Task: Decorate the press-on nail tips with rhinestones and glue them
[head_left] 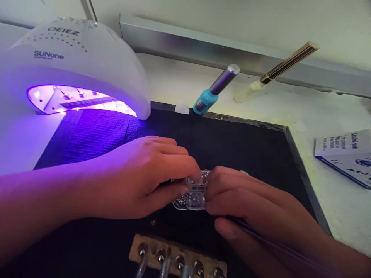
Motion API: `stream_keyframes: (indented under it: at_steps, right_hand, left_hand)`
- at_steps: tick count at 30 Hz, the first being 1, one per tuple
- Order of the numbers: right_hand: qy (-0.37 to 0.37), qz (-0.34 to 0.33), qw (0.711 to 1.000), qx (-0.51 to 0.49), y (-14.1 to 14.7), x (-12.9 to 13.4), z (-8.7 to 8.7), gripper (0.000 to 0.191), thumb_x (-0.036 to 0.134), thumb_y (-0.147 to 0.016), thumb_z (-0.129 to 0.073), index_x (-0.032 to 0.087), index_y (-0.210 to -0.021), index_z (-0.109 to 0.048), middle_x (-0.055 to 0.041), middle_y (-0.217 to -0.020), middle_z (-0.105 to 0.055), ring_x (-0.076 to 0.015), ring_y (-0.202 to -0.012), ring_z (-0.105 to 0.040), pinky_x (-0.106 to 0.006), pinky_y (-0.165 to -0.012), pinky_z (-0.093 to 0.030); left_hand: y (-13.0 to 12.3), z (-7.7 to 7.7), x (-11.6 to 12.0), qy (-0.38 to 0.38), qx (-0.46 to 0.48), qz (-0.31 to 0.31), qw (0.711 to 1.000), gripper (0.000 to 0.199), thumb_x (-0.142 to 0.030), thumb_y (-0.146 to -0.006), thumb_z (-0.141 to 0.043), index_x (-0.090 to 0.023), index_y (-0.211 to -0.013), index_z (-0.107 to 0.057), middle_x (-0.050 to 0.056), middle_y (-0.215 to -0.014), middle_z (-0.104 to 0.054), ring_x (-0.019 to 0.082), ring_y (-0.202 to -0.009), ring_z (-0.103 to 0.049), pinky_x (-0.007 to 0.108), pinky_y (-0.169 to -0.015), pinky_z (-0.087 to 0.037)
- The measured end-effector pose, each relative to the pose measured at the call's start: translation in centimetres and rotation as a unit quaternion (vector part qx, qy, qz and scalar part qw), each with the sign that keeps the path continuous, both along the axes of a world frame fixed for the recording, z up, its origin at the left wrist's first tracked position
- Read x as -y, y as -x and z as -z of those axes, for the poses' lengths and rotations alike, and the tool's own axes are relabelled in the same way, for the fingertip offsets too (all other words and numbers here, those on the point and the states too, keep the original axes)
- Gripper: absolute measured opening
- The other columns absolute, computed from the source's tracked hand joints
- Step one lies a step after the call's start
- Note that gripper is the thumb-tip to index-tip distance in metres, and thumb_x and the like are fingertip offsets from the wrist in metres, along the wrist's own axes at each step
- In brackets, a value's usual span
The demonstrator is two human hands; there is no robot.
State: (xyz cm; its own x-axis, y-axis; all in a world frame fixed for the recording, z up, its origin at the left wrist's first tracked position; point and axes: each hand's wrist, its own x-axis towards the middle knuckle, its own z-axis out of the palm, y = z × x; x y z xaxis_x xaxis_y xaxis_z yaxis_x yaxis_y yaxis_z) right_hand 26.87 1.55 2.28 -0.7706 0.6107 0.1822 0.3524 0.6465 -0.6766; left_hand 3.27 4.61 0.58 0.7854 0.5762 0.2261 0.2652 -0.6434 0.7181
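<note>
A clear plastic compartment case (197, 200) holding small shiny rhinestones lies on the black mat, between my hands. My left hand (156, 173) reaches in from the left, thumb and index finger closed on the case's left part. At the case's right side is my right hand (246, 197), its fingers curled and touching the case. A thin stick-like tool (261, 230) runs back between my right thumb and fingers; its tip is hidden. My fingers cover parts of the case.
A white nail lamp (95, 50) glows purple at left. A blue polish bottle (205, 101) and a pale gold-capped bottle (251, 89) stand behind the black mat (246, 143). An alcohol pads box (344, 154) lies right. Several nail-tip stands sit on a brown holder (152, 247) in front.
</note>
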Motion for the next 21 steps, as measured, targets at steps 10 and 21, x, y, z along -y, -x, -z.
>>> stream_keyframes:
  at_steps: [10,21]
  right_hand:
    - [0.021,-0.001,1.000,-0.005,-0.01,-0.24,0.17,0.004,0.022,-0.100,-0.052,0.022,-0.099,-0.056,-0.0040,-0.082,-0.065,-0.0169,-0.075,-0.061,-0.035,-0.070,-0.053]
    - [0.012,-0.009,1.000,-0.001,0.08,-0.38,0.05,0.006,0.022,-0.101,-0.051,0.021,-0.096,-0.055,-0.0031,-0.079,-0.064,-0.0166,-0.073,-0.059,-0.035,-0.068,-0.052]
  left_hand:
    - [-0.04,-0.01,-0.13,-0.002,-0.008,0.002,1.000,0.015,-0.012,-0.096,-0.050,-0.016,-0.096,-0.064,0.001,-0.083,-0.065,0.016,-0.077,-0.057,0.030,-0.072,-0.040]
    - [0.04,-0.08,-0.19,-0.007,-0.005,0.008,1.000,0.015,-0.011,-0.096,-0.050,-0.016,-0.093,-0.063,0.001,-0.083,-0.065,0.014,-0.076,-0.057,0.028,-0.074,-0.041]
